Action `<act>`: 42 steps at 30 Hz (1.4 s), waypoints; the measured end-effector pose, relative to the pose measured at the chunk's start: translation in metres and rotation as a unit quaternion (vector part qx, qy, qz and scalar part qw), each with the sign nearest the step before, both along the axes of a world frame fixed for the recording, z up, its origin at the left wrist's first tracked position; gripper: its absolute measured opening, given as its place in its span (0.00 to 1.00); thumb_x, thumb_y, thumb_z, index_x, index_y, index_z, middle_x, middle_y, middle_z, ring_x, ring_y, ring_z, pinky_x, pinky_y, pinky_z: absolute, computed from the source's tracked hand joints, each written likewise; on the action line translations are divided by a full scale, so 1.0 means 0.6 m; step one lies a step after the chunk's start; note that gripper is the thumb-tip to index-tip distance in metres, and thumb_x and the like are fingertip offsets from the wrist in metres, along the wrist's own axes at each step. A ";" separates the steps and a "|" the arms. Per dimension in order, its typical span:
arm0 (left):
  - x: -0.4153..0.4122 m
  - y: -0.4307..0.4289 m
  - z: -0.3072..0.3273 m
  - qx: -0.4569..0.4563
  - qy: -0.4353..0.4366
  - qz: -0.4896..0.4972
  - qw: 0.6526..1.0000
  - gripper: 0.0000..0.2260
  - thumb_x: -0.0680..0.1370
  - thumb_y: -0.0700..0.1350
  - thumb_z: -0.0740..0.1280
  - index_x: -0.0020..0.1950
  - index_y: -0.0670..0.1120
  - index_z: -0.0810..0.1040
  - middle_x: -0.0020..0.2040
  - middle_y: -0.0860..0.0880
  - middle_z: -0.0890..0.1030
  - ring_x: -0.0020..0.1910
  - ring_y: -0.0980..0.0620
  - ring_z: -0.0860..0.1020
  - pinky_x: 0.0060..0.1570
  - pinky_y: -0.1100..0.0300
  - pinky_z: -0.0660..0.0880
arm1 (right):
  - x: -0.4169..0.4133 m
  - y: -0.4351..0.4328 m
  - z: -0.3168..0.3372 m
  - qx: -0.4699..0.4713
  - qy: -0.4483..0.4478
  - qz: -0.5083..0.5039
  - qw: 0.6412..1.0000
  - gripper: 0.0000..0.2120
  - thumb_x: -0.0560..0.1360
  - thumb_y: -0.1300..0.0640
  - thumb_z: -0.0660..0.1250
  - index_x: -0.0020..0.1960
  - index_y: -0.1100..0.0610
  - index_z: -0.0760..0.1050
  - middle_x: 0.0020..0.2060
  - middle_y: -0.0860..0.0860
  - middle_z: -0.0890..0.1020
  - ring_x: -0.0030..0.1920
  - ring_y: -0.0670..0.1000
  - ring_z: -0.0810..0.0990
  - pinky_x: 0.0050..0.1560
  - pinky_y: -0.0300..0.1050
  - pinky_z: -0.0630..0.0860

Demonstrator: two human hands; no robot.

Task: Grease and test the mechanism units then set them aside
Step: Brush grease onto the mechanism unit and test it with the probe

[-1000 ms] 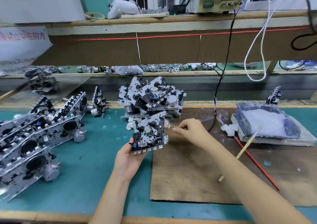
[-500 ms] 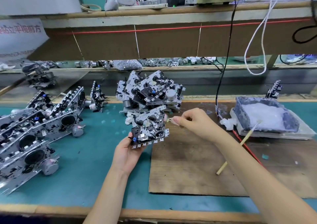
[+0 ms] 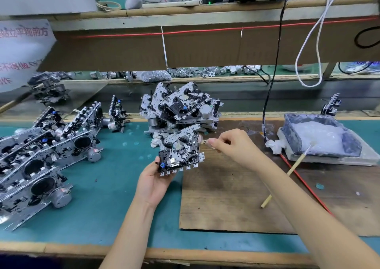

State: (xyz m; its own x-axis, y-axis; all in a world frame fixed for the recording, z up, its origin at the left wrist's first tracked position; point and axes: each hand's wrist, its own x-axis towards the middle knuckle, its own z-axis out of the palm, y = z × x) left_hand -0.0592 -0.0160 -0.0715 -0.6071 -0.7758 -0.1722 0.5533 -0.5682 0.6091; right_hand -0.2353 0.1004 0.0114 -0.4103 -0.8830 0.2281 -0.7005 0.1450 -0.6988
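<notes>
Cradling the mechanism unit (image 3: pixel 181 149) above the tabletop (image 3: pixel 102 186), the left hand (image 3: pixel 153 183) curls its grip round the lower edge; the right hand (image 3: pixel 232 145) pinches a small item (image 3: pixel 206 142) at its right side. Looks light, stiff, snaggy: hold frame edges, not levers.

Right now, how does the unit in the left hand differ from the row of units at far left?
The held unit is in the air, gripped from below by the left hand; the row of units lies on the green mat. The held unit is alone; the row leans overlapped. The right hand pinches a small tool at the held unit's edge; nothing touches the row. Shared: silver frames, black parts.
</notes>
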 end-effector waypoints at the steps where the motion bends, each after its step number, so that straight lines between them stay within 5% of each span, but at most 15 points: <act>1: 0.000 0.000 -0.001 -0.002 -0.001 0.000 1.000 0.27 0.80 0.35 0.50 0.31 0.44 0.84 0.38 0.47 0.85 0.36 0.53 0.83 0.37 0.58 0.81 | 0.000 -0.001 -0.001 -0.001 0.001 0.001 1.000 0.23 0.76 0.51 0.66 0.31 0.69 0.73 0.22 0.50 0.66 0.23 0.43 0.61 0.27 0.31 0.63; 42: -0.001 -0.001 -0.003 -0.007 0.008 0.006 1.000 0.26 0.81 0.36 0.52 0.32 0.44 0.84 0.39 0.47 0.84 0.37 0.52 0.83 0.37 0.57 0.81 | -0.005 -0.017 0.002 0.028 -0.042 -0.007 0.999 0.25 0.76 0.49 0.65 0.34 0.72 0.75 0.18 0.46 0.62 0.18 0.43 0.61 0.23 0.30 0.60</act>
